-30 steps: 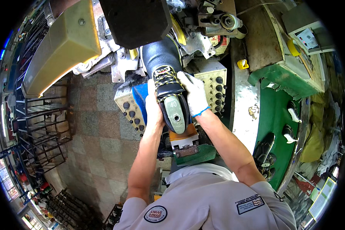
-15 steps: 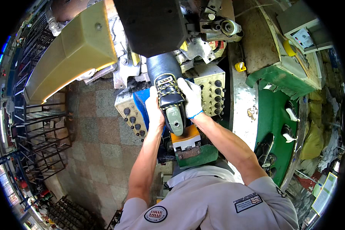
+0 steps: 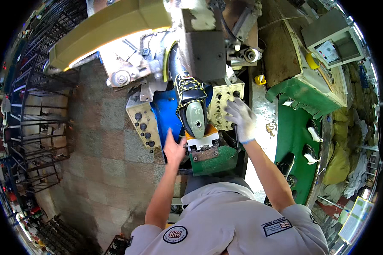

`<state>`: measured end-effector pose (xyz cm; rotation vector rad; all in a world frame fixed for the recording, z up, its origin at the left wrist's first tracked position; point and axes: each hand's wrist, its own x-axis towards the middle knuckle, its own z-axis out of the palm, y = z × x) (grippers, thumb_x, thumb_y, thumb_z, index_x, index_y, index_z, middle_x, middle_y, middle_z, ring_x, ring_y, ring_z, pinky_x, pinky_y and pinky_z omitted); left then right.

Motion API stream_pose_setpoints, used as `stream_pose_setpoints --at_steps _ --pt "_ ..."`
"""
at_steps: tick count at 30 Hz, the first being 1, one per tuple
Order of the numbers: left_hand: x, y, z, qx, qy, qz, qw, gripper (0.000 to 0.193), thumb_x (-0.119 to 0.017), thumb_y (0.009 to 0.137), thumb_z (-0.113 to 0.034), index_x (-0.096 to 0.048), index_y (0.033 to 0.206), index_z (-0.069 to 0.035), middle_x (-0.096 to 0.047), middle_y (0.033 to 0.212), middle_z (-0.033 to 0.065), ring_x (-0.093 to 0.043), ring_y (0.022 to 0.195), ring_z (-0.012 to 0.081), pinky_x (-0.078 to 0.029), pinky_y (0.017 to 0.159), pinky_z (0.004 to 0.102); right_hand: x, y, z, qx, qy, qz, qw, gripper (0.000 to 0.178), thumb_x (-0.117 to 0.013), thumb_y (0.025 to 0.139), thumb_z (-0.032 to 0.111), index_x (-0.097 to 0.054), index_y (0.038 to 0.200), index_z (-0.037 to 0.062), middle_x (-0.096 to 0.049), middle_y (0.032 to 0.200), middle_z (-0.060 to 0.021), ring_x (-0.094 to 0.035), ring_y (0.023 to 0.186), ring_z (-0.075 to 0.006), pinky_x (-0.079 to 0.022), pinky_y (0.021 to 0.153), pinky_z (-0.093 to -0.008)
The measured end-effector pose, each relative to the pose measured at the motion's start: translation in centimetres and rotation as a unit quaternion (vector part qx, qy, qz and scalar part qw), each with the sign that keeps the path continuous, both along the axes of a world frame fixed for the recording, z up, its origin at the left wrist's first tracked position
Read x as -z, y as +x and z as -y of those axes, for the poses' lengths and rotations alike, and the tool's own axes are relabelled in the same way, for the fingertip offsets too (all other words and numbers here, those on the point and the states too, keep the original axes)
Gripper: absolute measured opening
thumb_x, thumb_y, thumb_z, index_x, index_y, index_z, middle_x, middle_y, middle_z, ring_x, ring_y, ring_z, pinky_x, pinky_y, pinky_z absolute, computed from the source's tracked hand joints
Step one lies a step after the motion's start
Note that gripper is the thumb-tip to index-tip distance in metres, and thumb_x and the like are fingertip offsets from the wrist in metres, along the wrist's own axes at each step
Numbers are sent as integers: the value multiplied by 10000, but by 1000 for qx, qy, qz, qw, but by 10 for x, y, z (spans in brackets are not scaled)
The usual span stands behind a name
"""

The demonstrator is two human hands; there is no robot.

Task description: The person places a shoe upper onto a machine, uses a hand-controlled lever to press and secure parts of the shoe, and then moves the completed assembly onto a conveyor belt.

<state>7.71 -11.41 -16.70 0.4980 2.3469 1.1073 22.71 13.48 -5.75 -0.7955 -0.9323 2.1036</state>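
Note:
A black lace-up shoe (image 3: pixel 186 85) with yellow-flecked laces sits on a green shoe last (image 3: pixel 196 115). Its toe end lies in the machine's head, and its heel end rests over an orange pad (image 3: pixel 211 131). My bare left hand (image 3: pixel 174 148) is beside the left of the pad, its fingers apart; their tips come close to a small dark part there, and contact is unclear. My right hand (image 3: pixel 241 120), in a white glove, hovers open at the right edge of the knobbed control panel (image 3: pixel 219 104), away from the shoe. The fingers blur slightly.
A yellow machine cover (image 3: pixel 110 32) arches at upper left. Blue sheeting (image 3: pixel 165 110) hangs left of the shoe, next to another knobbed panel (image 3: pixel 142 127). On the right, several shoes lie on a green surface (image 3: pixel 291 127). Dark metal racks (image 3: pixel 42 114) stand at far left.
Both hands have come off the shoe: the left drew down toward me, the right moved out to the right. The shoe's toe end now sits between the machine parts, and the machine head looks changed.

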Motion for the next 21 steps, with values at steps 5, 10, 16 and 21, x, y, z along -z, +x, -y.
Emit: stream_pose_setpoints --at_steps 5,10,16,21 --pt "101 73 37 123 -93 -205 967 968 -763 763 -208 -237 1509 113 -328 1533 339 -326 1438 492 -281 1202 525 -2 80 24 37 27 138 989 642 -595 1025 298 -371 1473 -103 -599 1321 -285 -682 1099 -372 -625 829 -394" --pt "74 47 24 96 -75 -111 986 932 -832 707 -302 -379 1424 85 -519 1383 273 -518 1265 447 -444 1047 506 -12 91 24 15 30 153 988 549 -522 1044 248 -401 1454 -97 -574 1341 -317 -661 1138 -415 -623 840 -452" --pt "-11 5 79 -43 135 353 925 463 -836 709 -43 -661 1134 18 -719 964 48 -669 808 136 -546 775 295 -46 84 35 -31 73 113 990 619 -657 987 287 -433 1435 -77 -585 1341 -298 -657 1147 -403 -603 838 -448" --pt "-115 6 150 -193 304 405 840 520 -793 675 -12 -634 1165 61 -728 991 164 -728 884 287 -611 835 389 -82 87 65 -86 83 63 991 773 -667 965 408 -375 1484 -84 -597 1329 -258 -655 1173 -367 -577 938 -439"
